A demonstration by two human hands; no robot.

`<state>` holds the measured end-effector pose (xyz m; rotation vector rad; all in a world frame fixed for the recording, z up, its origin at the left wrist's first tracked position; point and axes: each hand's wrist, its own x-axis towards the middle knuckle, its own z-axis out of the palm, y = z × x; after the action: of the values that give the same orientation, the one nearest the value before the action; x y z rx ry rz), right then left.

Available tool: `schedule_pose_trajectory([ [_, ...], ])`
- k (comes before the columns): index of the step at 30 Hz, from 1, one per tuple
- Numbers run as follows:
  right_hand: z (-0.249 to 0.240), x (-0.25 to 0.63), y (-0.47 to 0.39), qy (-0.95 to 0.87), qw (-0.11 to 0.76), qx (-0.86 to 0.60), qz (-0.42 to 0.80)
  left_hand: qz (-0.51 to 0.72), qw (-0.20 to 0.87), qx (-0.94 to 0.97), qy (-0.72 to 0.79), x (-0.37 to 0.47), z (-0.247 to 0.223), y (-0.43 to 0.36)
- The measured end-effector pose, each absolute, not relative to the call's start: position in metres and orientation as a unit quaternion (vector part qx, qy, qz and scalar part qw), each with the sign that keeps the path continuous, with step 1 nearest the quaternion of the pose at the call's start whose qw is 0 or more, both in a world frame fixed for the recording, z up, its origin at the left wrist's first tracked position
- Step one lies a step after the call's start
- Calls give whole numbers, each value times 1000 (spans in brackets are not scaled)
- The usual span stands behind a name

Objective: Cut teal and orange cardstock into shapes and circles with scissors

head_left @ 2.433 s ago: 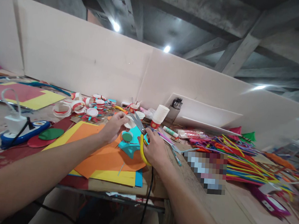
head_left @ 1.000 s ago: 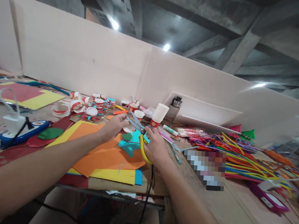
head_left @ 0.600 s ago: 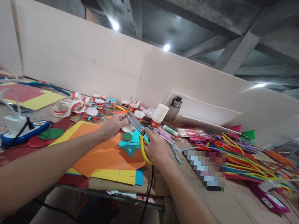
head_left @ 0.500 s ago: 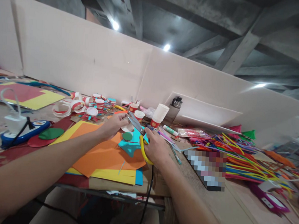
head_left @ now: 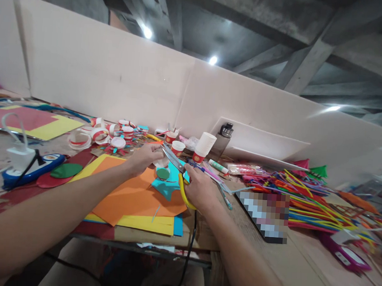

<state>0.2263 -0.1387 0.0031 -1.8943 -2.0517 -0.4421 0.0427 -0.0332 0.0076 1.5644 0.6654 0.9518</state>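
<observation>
My right hand (head_left: 198, 185) is closed around the yellow handles of a pair of scissors (head_left: 173, 157). The metal blades point up and left, with their tips beside the fingertips of my left hand (head_left: 147, 156). That hand is pinched closed on a small white paper piece (head_left: 161, 162), largely hidden behind the fingers and blades. Below the blades lie a green paper disc (head_left: 162, 173) and a turquoise paper cutout (head_left: 168, 187). They rest on orange paper sheets (head_left: 131, 195), with yellow sheets (head_left: 155, 225) underneath.
Cut paper cups (head_left: 100, 134) cluster at the back left, and a cup stack (head_left: 204, 147) stands beside a bottle (head_left: 223, 138). To the right are a pixelated phone-like slab (head_left: 264, 218) and colourful pipe cleaners (head_left: 304, 203). A blue power strip (head_left: 33, 171) sits left. A black cable (head_left: 191, 239) hangs over the edge.
Both hands stay almost in place. The scissor blades have shifted only slightly beside my left fingertips.
</observation>
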Motion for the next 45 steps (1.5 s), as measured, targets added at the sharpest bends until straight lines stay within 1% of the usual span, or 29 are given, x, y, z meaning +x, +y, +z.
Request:
schedule_pose_trajectory([
  [7,3,227,-139,-721,148,-661,-147,384,539,683,309,40,10,-29],
  [9,1,228,-137,-720,160,-662,-135,383,547,679,306,39,10,-28],
  [11,-2,230,-134,-709,200,-669,-106,393,582,652,286,39,9,-26],
  [14,-6,236,-127,-675,284,-679,-50,400,663,591,226,40,4,-23],
  [17,-7,244,-120,-650,320,-689,-1,392,718,544,183,44,-1,-22],
  [20,-9,248,-118,-631,294,-718,21,397,752,506,145,48,-5,-23],
  [26,-12,247,-124,-614,201,-761,-52,410,773,481,59,49,-10,-24],
  [28,-11,246,-124,-612,206,-761,-51,404,778,478,48,48,-10,-24],
  [31,-7,244,-123,-623,253,-739,-45,401,783,471,55,48,-9,-25],
  [34,-7,242,-124,-638,268,-720,-56,407,772,483,72,49,-10,-26],
  [36,-8,241,-125,-631,230,-738,-67,439,739,503,92,51,-11,-27],
  [40,-13,243,-127,-603,118,-785,-72,515,624,572,134,54,-16,-27],
  [42,-15,244,-127,-602,93,-790,-73,527,579,603,151,54,-17,-27],
  [45,-16,246,-127,-613,87,-783,-66,525,544,632,172,54,-14,-31],
])
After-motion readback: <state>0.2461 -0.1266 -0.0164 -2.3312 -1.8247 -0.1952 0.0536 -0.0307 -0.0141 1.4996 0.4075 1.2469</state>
